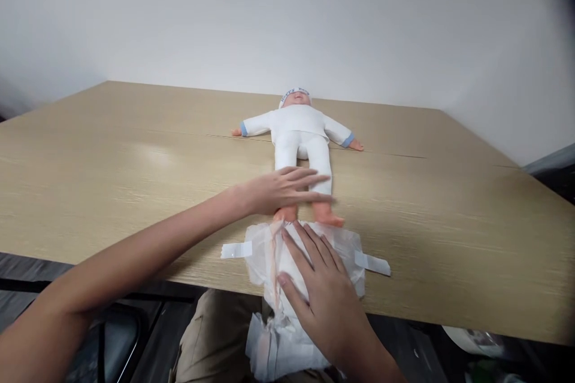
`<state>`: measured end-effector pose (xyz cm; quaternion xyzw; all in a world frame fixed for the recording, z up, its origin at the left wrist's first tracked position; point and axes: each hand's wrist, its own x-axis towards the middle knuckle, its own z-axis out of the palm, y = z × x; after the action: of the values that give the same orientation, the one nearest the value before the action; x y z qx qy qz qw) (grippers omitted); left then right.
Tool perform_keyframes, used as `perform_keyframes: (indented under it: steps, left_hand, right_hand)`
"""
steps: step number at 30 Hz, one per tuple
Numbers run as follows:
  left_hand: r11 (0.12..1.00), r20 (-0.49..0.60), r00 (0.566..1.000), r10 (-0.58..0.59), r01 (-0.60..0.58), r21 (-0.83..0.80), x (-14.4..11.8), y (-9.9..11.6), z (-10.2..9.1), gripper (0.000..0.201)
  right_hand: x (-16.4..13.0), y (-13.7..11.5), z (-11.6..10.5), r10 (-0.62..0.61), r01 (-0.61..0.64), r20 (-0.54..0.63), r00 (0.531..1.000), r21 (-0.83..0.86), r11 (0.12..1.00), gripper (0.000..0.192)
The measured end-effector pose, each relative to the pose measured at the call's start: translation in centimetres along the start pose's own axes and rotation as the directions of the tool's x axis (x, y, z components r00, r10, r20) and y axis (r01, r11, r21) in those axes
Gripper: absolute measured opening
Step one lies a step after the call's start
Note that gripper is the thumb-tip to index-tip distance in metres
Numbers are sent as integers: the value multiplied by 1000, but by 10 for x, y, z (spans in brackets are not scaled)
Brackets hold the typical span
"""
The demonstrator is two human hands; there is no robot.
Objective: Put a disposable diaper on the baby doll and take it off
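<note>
The left hand point(281, 191) reaches flat across the doll's point(300, 137) shins, fingers extended together. Just below the doll's feet, the right hand point(321, 290) presses spread fingers on the diaper point(269, 251) overhanging the worktop point(112, 161) edge.

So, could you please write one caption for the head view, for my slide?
Left hand rests on a baby doll's legs while right hand presses an open diaper at the wooden table's edge.

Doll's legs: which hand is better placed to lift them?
Left, probably. The left hand lies flat across the doll's lower legs, while the right hand presses on the diaper at the table edge.
</note>
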<state>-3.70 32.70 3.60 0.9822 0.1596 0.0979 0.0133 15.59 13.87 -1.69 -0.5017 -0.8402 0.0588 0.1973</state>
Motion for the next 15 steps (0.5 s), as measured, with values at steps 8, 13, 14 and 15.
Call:
perform_keyframes:
  steps: [8, 13, 14, 15]
  left_hand:
    - [986, -105, 981, 163, -159, 46, 29, -3, 12, 27]
    - [972, -188, 954, 234, -232, 30, 38, -16, 5, 27]
    - [970, -210, 949, 233, -244, -26, 41, -19, -2, 28]
    - [962, -238, 945, 225, -254, -97, 43, -23, -11, 29]
  right_hand:
    - [0, 5, 1, -31, 32, 19, 999, -33, 999, 71]
    - [9, 15, 0, -20, 22, 119, 993, -19, 1000, 82]
    - [13, 17, 0, -22, 24, 138, 990, -14, 1000, 81]
    - [17, 20, 0, -26, 27, 150, 988, -8, 1000, 80]
